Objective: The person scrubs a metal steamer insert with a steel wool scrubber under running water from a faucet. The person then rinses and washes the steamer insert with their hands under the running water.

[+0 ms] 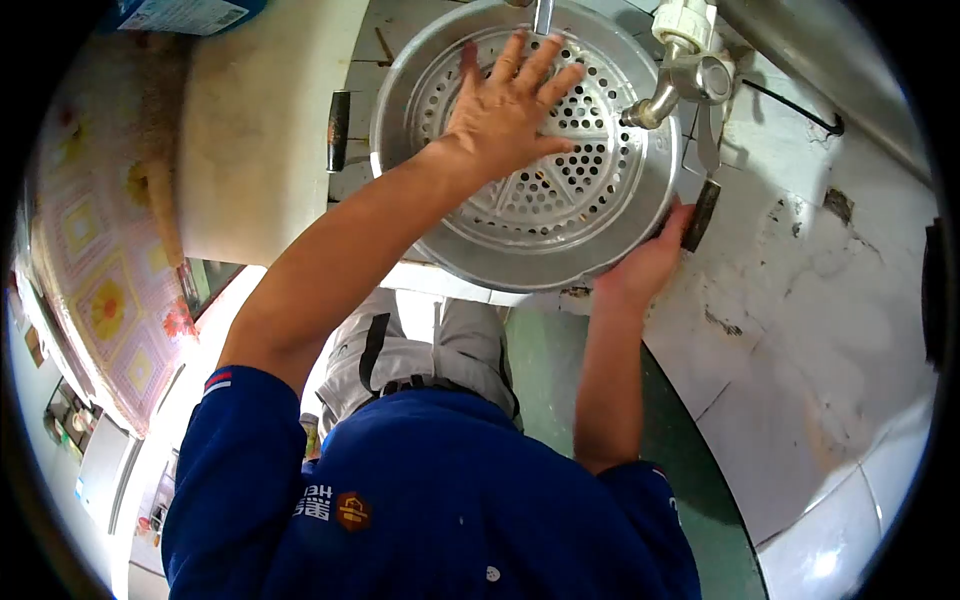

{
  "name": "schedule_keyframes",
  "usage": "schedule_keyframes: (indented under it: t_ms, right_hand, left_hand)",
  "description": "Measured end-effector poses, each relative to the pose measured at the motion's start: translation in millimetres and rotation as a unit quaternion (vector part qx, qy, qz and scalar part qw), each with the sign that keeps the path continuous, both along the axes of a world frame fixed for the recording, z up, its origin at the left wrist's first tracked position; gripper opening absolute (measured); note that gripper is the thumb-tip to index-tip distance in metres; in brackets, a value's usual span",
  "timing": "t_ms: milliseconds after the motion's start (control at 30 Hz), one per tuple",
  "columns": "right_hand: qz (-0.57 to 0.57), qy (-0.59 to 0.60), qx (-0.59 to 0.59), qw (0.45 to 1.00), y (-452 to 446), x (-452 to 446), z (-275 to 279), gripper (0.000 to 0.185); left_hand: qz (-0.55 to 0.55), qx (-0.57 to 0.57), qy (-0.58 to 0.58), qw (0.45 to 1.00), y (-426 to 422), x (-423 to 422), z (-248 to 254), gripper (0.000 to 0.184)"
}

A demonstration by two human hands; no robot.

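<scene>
A round metal steamer tray [470,262] with a perforated bottom and raised rim takes up the top middle of the view, under the taps. My left hand [505,110] is over its perforated bottom, palm down and fingers spread. Whether the palm touches the metal, I cannot tell. At the lower right rim, my right hand [645,265] grips the tray's edge; part of its fingers is hidden beneath the metal. A dark handle [703,215] shows just beside that hand, and another dark handle [338,130] is left of the tray.
A metal tap [690,80] on a white fitting reaches over the tray's right side. White marbled tiles [770,320] with dark stains run along the right. To the left are a pale board-like surface [260,130] and a flowered tablecloth [105,290]. A blue container [190,12] sits at the top left.
</scene>
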State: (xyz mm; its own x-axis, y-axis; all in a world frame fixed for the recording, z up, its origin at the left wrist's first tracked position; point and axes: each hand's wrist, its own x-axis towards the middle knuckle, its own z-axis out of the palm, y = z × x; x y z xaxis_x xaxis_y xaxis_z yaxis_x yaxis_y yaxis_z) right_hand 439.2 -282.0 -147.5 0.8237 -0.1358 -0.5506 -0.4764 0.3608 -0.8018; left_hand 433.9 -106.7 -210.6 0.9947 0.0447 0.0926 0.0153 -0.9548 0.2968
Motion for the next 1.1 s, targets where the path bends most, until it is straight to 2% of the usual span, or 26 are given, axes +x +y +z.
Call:
schedule_keyframes:
  t_ms: [67, 133, 167, 233, 267, 333, 367, 433, 467, 533, 567, 600, 667, 700, 767, 800, 867, 900, 967, 1000, 1067, 1100]
  right_hand:
    - [0.004, -0.003, -0.005, 1.0, -3, 0, -6, 0.047]
    - [0.005, -0.01, -0.009, 1.0, -5, 3, -11, 0.046]
    - [0.013, -0.018, -0.018, 1.0, -5, 4, -12, 0.047]
    - [0.021, -0.028, -0.025, 0.999, -1, 8, -12, 0.049]
    - [0.021, -0.018, -0.042, 0.999, 1, 9, -10, 0.049]
    - [0.022, -0.01, -0.058, 0.998, 6, 10, -9, 0.049]
    - [0.015, -0.012, -0.071, 0.997, 7, 9, -10, 0.049]
    - [0.01, -0.012, -0.084, 0.996, 9, 8, -10, 0.049]
    - [0.001, -0.013, -0.065, 0.998, 9, 8, -10, 0.049]
    - [-0.008, -0.015, -0.047, 0.999, 10, 10, -9, 0.049]
    - [-0.012, -0.024, -0.057, 0.998, 8, 11, -8, 0.047]
    - [-0.016, -0.033, -0.067, 0.997, 7, 13, -8, 0.046]
    - [-0.012, -0.06, -0.055, 0.997, 2, 18, -11, 0.046]
    - [-0.009, -0.084, -0.043, 0.995, 0, 19, -13, 0.046]
    - [-0.008, -0.092, -0.044, 0.995, 1, 20, -15, 0.047]
    - [-0.007, -0.098, -0.046, 0.994, 1, 21, -16, 0.047]
    - [-0.005, -0.092, -0.001, 0.996, 0, 23, -30, 0.049]
    - [-0.032, -0.071, 0.002, 0.997, 1, 23, -37, 0.052]
    - [-0.045, -0.032, 0.052, 0.997, 10, 21, -48, 0.061]
    - [-0.045, -0.03, 0.054, 0.997, 16, 19, -49, 0.061]
    - [-0.047, -0.024, 0.132, 0.99, 30, 17, -48, 0.063]
    - [-0.042, -0.051, 0.159, 0.985, 33, 17, -55, 0.064]
  left_hand:
    - [0.046, -0.008, 0.083, 0.995, 4, -10, 0, 0.085]
    - [0.05, -0.003, 0.088, 0.995, 8, -29, -5, 0.089]
    - [0.064, -0.019, 0.132, 0.989, 9, -39, -6, 0.09]
    - [0.083, -0.048, 0.224, 0.97, 6, -54, 5, 0.094]
    - [0.084, -0.046, 0.224, 0.97, 1, -60, 10, 0.094]
    - [0.092, -0.064, 0.33, 0.937, -10, -69, 18, 0.092]
    - [0.093, -0.064, 0.329, 0.938, -14, -71, 27, 0.092]
    - [0.058, -0.16, 0.426, 0.889, -21, -73, 47, 0.077]
    - [0.059, -0.16, 0.426, 0.888, -22, -74, 51, 0.077]
    - [-0.029, -0.251, 0.429, 0.867, -23, -75, 55, 0.06]
    - [-0.045, -0.276, 0.388, 0.878, -24, -76, 57, 0.051]
    - [-0.046, -0.277, 0.386, 0.879, -24, -71, 58, 0.051]
    - [-0.189, -0.323, 0.481, 0.793, -22, -56, 62, 0.049]
    - [-0.189, -0.324, 0.481, 0.793, -25, -60, 59, 0.049]
    - [-0.157, -0.39, 0.292, 0.859, -36, -73, 48, 0.052]
    - [-0.158, -0.391, 0.293, 0.858, -38, -78, 42, 0.052]
    - [-0.13, -0.272, 0.167, 0.939, -40, -86, 32, 0.054]
    - [-0.131, -0.272, 0.168, 0.939, -39, -88, 29, 0.054]
    - [-0.083, -0.091, 0.141, 0.982, -31, -90, 20, 0.051]
    - [-0.083, -0.089, 0.143, 0.982, -28, -91, 17, 0.051]
    - [-0.061, 0.04, 0.103, 0.992, -20, -92, 10, 0.041]
    - [-0.061, 0.042, 0.108, 0.991, -18, -93, 7, 0.041]
